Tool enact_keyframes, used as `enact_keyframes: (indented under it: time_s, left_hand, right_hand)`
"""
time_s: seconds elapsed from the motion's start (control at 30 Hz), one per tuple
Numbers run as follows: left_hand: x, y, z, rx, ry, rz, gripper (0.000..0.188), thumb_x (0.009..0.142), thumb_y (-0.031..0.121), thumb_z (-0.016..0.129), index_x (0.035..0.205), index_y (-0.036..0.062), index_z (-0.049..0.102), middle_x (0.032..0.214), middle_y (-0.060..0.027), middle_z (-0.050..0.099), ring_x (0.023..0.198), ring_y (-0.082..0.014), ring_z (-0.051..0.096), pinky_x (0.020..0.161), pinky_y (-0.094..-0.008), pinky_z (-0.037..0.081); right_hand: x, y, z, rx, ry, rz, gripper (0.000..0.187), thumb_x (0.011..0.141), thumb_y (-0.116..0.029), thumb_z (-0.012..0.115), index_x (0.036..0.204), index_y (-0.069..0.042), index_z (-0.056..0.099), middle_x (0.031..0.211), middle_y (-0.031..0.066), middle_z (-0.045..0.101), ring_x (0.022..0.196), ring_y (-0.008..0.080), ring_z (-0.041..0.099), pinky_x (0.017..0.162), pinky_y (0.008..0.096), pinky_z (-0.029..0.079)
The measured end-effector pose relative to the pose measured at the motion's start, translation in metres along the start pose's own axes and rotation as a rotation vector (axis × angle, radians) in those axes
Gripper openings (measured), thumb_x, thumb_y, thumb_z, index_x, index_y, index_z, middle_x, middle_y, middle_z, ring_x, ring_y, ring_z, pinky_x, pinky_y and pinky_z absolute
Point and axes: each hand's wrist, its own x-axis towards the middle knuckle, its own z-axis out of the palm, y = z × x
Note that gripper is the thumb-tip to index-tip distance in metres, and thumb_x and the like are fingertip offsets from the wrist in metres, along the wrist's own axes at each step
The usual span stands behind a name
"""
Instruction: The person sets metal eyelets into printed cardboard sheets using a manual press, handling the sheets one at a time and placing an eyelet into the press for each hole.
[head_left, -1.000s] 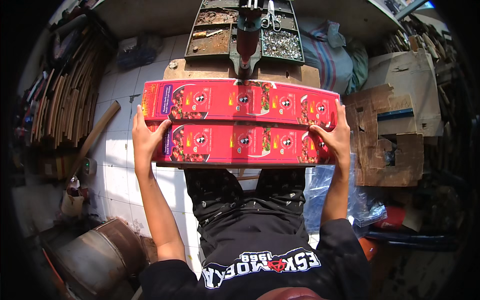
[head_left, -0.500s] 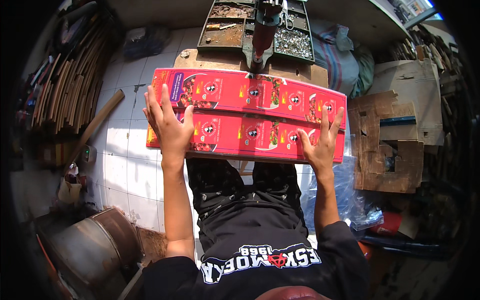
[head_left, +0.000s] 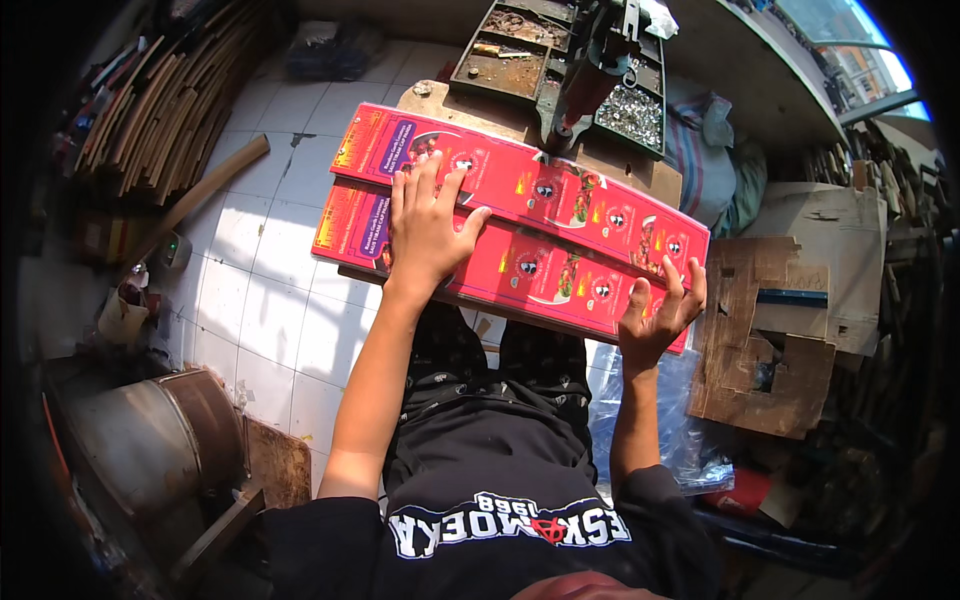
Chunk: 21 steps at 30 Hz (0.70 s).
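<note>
Left hand [head_left: 428,228] now atop red cartons [head_left: 520,230] (white-tiled floor [head_left: 270,300]).

Red printed cardboard sheets [head_left: 540,225] with purple ends lie over white floor tiles [head_left: 270,290].
</note>
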Motion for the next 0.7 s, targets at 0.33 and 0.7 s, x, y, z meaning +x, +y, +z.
enact_keyframes:
  time_s: [0.33, 0.7]
  left_hand:
    - [0.005, 0.001, -0.002, 0.001, 0.011, -0.006, 0.058, 0.083, 0.039, 0.073, 0.131, 0.0093, 0.059, 0.146, -0.0173, 0.046, 0.139, -0.0368, 0.039, 0.118, -0.0543, 0.023]
    - [0.007, 0.004, -0.002, -0.010, 0.000, -0.007, 0.058, 0.083, 0.039, 0.073, 0.130, 0.0078, 0.059, 0.145, -0.0190, 0.046, 0.138, -0.0360, 0.039, 0.119, -0.0535, 0.022]
  right_hand:
    - [-0.001, 0.011, 0.011, -0.020, -0.168, 0.007, 0.032, 0.081, -0.008, 0.074, 0.110, -0.002, 0.061, 0.118, 0.0199, 0.058, 0.116, 0.0394, 0.054, 0.103, 0.0484, 0.041]
    - [0.116, 0.014, 0.048, 0.327, -0.205, 0.165, 0.035, 0.087, -0.014, 0.071, 0.120, -0.005, 0.064, 0.091, 0.0127, 0.072, 0.083, 0.0243, 0.071, 0.073, 0.0383, 0.055]
